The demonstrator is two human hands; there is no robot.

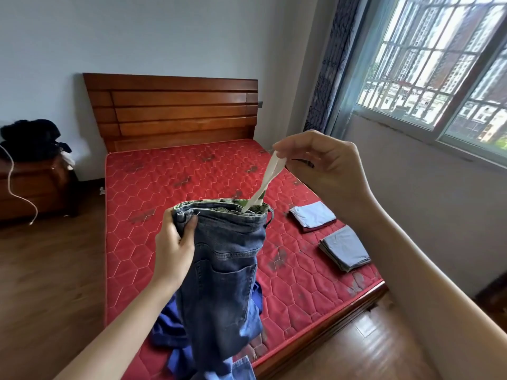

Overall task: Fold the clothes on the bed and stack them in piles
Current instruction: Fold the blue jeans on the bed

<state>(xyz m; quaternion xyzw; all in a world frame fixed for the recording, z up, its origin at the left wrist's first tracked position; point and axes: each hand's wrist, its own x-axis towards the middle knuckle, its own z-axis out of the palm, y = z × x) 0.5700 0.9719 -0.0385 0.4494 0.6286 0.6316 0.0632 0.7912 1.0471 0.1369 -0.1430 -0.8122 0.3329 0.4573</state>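
Jeans [225,270]: held above the bed [153,193], waistband gripped by left hand [175,242], legs hanging below; right hand [321,160] pinches white strip [267,182] rising from the waistband

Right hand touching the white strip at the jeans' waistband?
Touching. Head view: right hand pinches the white strip rising from the jeans waistband.

Legible text, labels, brands, numbers: none. White tag [267,180] pulled from jeans [227,259] waistband: any print too small and blurred to read. Mattress [164,193]: pattern only.
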